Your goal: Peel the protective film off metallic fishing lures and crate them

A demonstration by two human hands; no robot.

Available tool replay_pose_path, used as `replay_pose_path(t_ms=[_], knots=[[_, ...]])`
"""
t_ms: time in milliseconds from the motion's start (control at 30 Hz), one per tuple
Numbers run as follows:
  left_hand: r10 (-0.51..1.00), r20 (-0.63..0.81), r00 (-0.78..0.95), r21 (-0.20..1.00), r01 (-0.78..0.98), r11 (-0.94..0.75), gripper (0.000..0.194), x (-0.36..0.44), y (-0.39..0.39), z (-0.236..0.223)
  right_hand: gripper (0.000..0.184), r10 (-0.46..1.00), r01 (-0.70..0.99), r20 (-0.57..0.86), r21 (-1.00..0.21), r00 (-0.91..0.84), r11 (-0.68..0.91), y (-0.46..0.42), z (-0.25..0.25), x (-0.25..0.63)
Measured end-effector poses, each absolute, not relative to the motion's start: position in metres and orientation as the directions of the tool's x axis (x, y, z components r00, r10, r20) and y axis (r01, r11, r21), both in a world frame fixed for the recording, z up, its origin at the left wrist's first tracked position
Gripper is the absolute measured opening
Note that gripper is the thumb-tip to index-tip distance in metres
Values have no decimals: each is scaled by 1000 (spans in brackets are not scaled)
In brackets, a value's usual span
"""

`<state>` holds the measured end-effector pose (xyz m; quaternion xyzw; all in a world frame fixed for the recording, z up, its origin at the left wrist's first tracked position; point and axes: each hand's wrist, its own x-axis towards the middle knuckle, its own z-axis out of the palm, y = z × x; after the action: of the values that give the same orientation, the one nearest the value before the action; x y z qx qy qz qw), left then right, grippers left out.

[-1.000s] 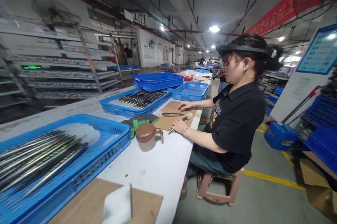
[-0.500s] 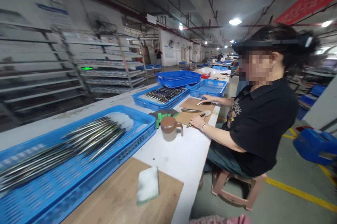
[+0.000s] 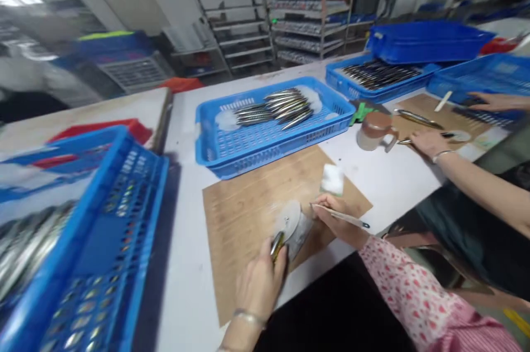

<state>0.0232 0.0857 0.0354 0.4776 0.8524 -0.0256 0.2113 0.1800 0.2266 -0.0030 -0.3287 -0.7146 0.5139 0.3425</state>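
Note:
My left hand [image 3: 261, 273] grips a slender, shiny yellow-green fishing lure [image 3: 277, 245], its lower part hidden by my fingers. By the lure's upper end lies a round pale disc [image 3: 289, 218], overlapping a greyish clear sheet [image 3: 298, 239] on the brown cardboard [image 3: 236, 225]. My right hand [image 3: 333, 218] is closed in a pen-like grip around a slim, pale-handled brush-like tool [image 3: 345, 217]. The tool's dark rear end points right, and its tip is too small to make out. Just above my right hand rests a white sponge pad [image 3: 332, 179].
A blue basket [image 3: 265, 158] with several lures stands behind the cardboard. Another blue basket [image 3: 93, 230] rises at left. A brown-lidded cup [image 3: 375, 130] is to the right. Beyond it, a co-worker's hands [image 3: 430, 144] work over lures and cardboard. Shelving racks [image 3: 298, 10] stand behind.
The view has swung left and down from the seated co-worker to the cardboard. Both my hands, the held lure and the slim tool are now visible. The left-side basket has come into view.

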Motion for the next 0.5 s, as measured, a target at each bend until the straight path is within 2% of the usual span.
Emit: replay_pose_path(t_ms=[100,200,400,500], knots=[[794,-355,-494,99,824,557,36,30,91,27,25,745,111,161,-947,-647,301,223,-6,179],[815,-315,-487,74,843,533,32,36,91,21,24,677,98,237,-904,-697,417,212,-9,172],[831,-267,-489,84,847,525,20,41,90,14,21,718,186,337,-820,-609,542,189,-22,156],[836,-249,-489,67,853,518,18,44,91,12,20,703,172,427,-774,-569,609,184,-31,153]])
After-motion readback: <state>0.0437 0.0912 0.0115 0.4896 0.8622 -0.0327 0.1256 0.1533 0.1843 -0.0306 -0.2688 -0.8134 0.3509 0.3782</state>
